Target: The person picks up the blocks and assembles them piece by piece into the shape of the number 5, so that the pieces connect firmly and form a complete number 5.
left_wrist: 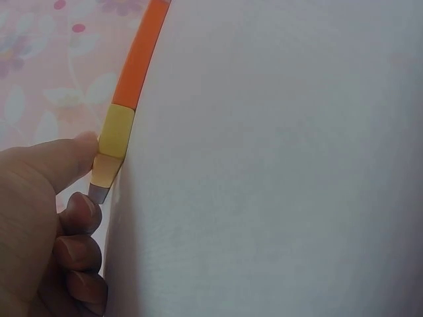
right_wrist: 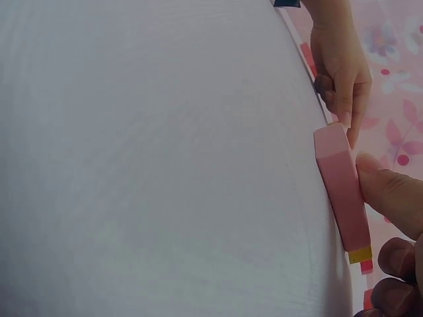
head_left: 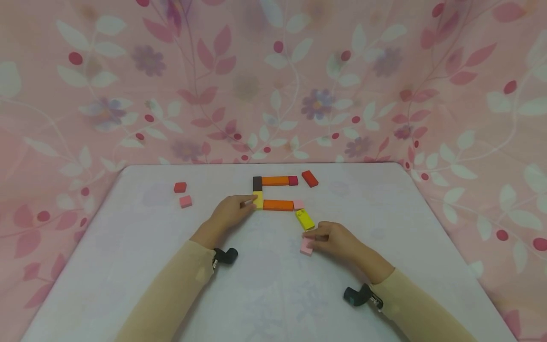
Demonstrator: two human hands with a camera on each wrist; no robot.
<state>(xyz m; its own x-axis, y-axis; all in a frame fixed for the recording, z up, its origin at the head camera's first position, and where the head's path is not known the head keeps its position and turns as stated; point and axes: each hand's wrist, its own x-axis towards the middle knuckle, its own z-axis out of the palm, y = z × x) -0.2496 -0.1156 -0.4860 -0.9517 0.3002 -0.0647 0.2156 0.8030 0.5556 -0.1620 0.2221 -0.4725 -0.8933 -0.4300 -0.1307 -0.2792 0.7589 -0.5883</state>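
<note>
My left hand (head_left: 231,211) holds finger and thumb at a yellow block (head_left: 258,201) on the white table; its other fingers are curled. This block stands between a dark block (head_left: 257,184) and an orange block (head_left: 278,205). In the left wrist view, the thumb touches the yellow block (left_wrist: 116,132). Lower right, my right hand (head_left: 337,240) pinches a pink block (head_left: 306,246) between thumb and fingers. The right wrist view has that pink block (right_wrist: 344,191) large beside the thumb. Just beyond it lies a slanted bright yellow block (head_left: 305,220), whose upper end meets a small pink block (head_left: 298,204).
An upper orange block (head_left: 275,181) runs from the dark block to a small crimson block (head_left: 293,180). A loose red-orange block (head_left: 309,178) lies to its right. At far left sit a red block (head_left: 180,187) and a pink cube (head_left: 185,201). Floral cloth (head_left: 273,95) hangs behind the table.
</note>
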